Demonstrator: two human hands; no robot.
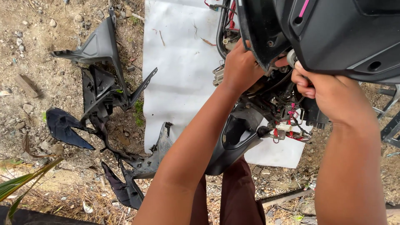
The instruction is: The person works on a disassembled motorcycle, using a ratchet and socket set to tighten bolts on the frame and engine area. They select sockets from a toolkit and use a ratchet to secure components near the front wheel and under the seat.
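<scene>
A scooter's black front body (333,33) fills the upper right, its inner wiring and red connectors (287,121) exposed below. My left hand (239,68) reaches up under a black panel edge (258,37), fingers hidden behind it. My right hand (329,93) is curled against the lower rim of the large black cover, fingers closed near a small grey round part (291,58). What the fingers grip is hidden. A black curved fairing piece (235,139) hangs just below my left forearm.
Removed black plastic panels (102,87) lie scattered on the dirt at left, with more panels (129,183) lower down. A white sheet (179,71) covers the ground under the scooter. Stones, dry grass and a metal stand (389,121) at the right edge surround the spot.
</scene>
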